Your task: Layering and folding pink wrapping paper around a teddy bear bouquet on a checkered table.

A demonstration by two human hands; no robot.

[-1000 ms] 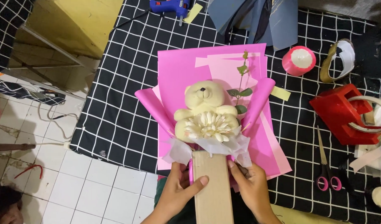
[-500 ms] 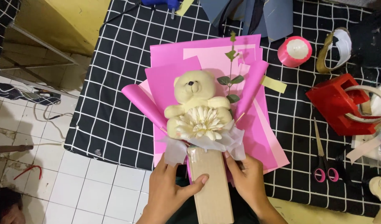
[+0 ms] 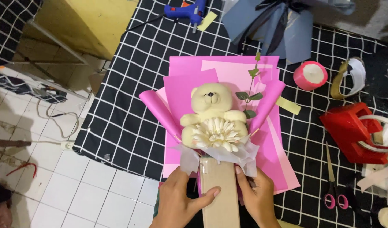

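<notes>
A cream teddy bear [image 3: 211,104] with a white daisy-like flower [image 3: 216,134] sits in a bouquet of pink paper sheets [image 3: 228,80] and rolled pink cones. A green leafy sprig [image 3: 250,93] stands beside the bear. White tissue wraps the base above a brown cardboard handle [image 3: 219,192]. My left hand [image 3: 181,198] grips the handle's left side, thumb across the front. My right hand [image 3: 255,193] holds its right side. The bouquet lies on a black cloth with a white grid [image 3: 126,101].
A blue glue gun [image 3: 185,9] lies at the top. A blue-grey wrapped bouquet [image 3: 278,25] is at top right. A pink ribbon roll [image 3: 310,75], gold-white ribbon [image 3: 349,76], red tape dispenser [image 3: 352,131] and pink-handled scissors [image 3: 332,185] lie on the right. White floor tiles [image 3: 88,190] at the left.
Both hands have kept hold of the cardboard handle. The bouquet has shifted slightly in view, with the bear leaning a little more to the left.
</notes>
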